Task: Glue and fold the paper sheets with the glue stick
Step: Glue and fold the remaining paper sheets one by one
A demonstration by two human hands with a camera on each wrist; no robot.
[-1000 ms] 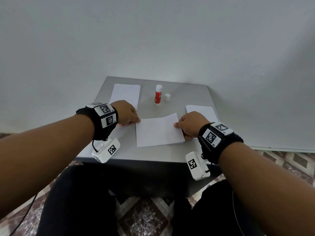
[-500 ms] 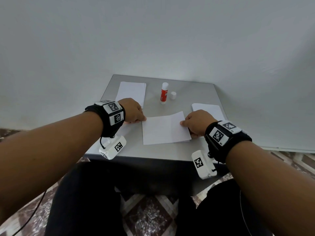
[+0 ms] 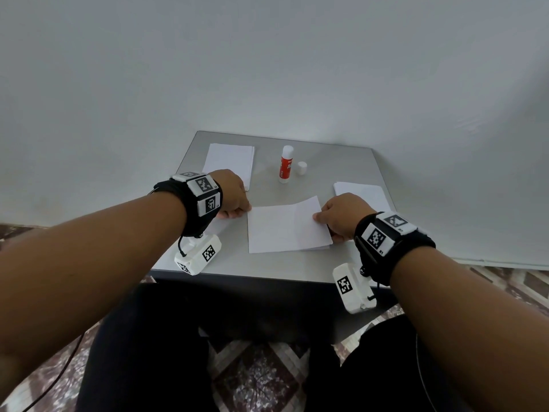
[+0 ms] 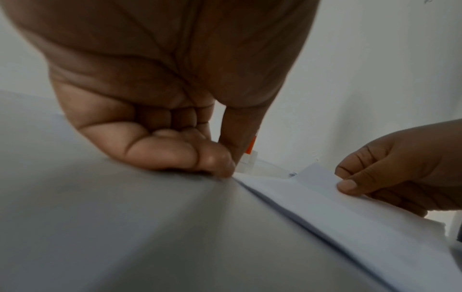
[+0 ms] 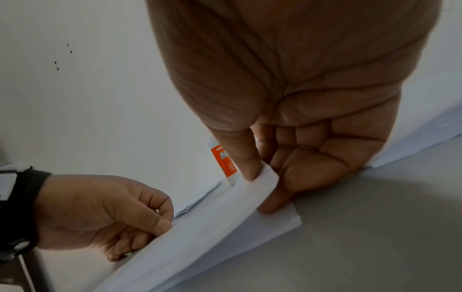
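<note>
On the grey table (image 3: 350, 171), near its front edge, a white paper sheet (image 3: 285, 230) lies between the two hands, its right portion raised slightly off the surface along a faint crease. Left hand (image 3: 233, 194): fingers curled, thumb and forefinger pinching the sheet's left edge at its far corner, with the knuckles resting on the table, as the left wrist view shows (image 4: 160, 138). Right hand (image 3: 341, 217): thumb above and fingers beneath, gripping the sheet's right edge and holding that edge lifted; the right wrist view shows the paper bent over the fingertips (image 5: 270, 205), with further paper layers lying flat below it. Behind the sheet, toward the wall, the glue stick (image 3: 286, 168) stands upright with its cap off; its body is orange-red with a white top. White cap (image 3: 301, 168): upright on the table just to the right of the stick, apart from it. Far left: a stack of white sheets (image 3: 230, 165), partly covered by the left hand. Far right: a second stack (image 3: 361, 191), partly hidden behind the right hand. Both wrists carry black bands with white marker blocks.
</note>
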